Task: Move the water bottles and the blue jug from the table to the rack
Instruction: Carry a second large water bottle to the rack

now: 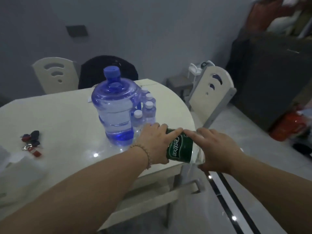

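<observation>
A clear bottle with a green label (181,149) lies tilted at the table's near right edge. My left hand (154,144) grips its left side and my right hand (217,149) holds its right side, fingertips meeting on top. Just behind stands the blue jug (115,114) with a blue cap, upright on the white table (67,122). Several small clear water bottles with white caps (148,110) stand close against the jug's right side. No rack is clearly identifiable.
A bunch of keys with red tags (31,142) lies at the table's left. Cream chairs stand behind the table (55,75) and to its right (212,92). A dark cabinet (273,78) and an orange bag (290,125) sit at the right on the floor.
</observation>
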A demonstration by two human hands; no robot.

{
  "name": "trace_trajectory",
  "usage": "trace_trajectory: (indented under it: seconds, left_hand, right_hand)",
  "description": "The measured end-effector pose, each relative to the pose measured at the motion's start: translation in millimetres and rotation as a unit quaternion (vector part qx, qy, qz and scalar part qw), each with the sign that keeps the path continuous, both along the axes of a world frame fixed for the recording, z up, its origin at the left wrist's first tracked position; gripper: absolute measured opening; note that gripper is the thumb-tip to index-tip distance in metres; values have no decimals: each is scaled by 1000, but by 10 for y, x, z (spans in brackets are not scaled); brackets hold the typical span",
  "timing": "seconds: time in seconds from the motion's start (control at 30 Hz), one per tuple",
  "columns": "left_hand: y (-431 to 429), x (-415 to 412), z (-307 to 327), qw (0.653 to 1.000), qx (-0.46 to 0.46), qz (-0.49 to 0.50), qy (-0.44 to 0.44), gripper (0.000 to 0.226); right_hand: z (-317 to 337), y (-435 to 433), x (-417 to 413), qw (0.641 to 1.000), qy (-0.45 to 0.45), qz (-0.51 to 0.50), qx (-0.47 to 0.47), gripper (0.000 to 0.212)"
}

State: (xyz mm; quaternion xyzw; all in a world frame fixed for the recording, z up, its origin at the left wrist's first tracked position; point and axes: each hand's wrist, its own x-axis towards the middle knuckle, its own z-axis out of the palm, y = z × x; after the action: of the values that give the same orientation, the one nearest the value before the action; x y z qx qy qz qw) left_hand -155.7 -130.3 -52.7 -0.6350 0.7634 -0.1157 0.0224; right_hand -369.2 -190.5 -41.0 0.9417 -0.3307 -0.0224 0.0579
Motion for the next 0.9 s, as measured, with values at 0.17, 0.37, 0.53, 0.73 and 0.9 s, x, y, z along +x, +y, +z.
trace_trajectory:
  seconds: [0.17, 0.37, 0.53, 0.73, 0.9]
  left_hand:
    - [-401, -1208, 146, 998, -55, -32, -18, 96]
    - [-870, -2456, 196, 996, -62, -59, 14, 93]
    - [-1421, -2996, 267, 995, -56, -85, -5, 94]
    - [-2353, -3370, 180, 992, -19, -119, -44, 99]
    - [-3471, -3580, 70, 990, -6, -137, -39, 100]
  right_hand:
    - [106, -255, -1245, 998, -20, -22, -46, 114]
    - [262, -625, -2514, 998, -9, -46, -47, 111]
    - [250, -1056, -3047, 996, -15, -81, -37, 114]
    - [48, -1817, -3446, 993, -26, -118, -14, 116]
    - [-60, -2849, -3648, 990, -25, -137, -11, 119]
